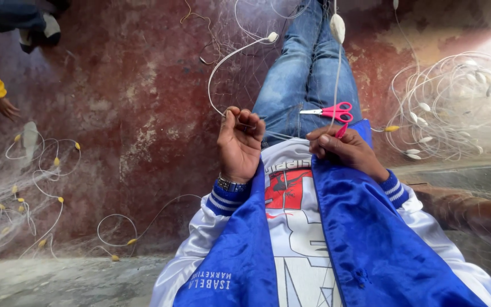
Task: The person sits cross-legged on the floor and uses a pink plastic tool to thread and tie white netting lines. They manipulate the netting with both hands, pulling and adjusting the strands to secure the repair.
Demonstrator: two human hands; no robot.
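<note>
Pinching the thin white net line [223,62] in curled fingers, the left hand [238,145] held it above the jeans, while the right hand [345,149] closed on a pink tool beside red-handled scissors [331,112]. The line looked light, limp and tangle-prone, best gripped near the floats.

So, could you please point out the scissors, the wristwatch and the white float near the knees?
scissors [336,112], head view, on the pink handles.
wristwatch [231,185], head view, on the band.
white float [337,27], head view, on its middle.
</note>
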